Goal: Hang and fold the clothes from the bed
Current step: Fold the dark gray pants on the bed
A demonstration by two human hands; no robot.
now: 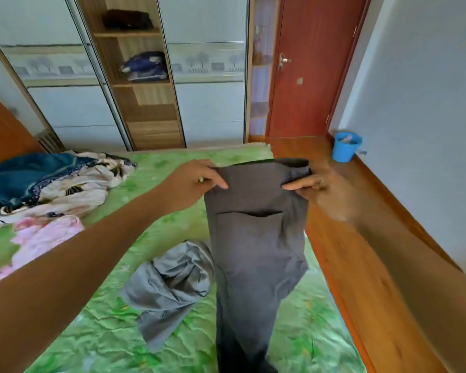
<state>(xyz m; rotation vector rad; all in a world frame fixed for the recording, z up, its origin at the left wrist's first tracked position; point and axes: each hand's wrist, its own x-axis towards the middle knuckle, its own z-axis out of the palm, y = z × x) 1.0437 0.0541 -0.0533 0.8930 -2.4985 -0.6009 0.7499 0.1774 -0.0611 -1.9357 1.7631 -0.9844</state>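
Two waist corners pinched | left hand [197, 181], right hand [316, 185] | dark grey trousers [256, 243] hang limp

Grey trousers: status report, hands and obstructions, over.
Left hand and right hand both pinch the waistband. Dark grey trousers hang above the bed, unfolded. Light grey garment crumpled beside them.

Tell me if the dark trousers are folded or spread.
Unfolded: the left grip and right grip hold the waistband, and the trousers hang straight down over the bed.
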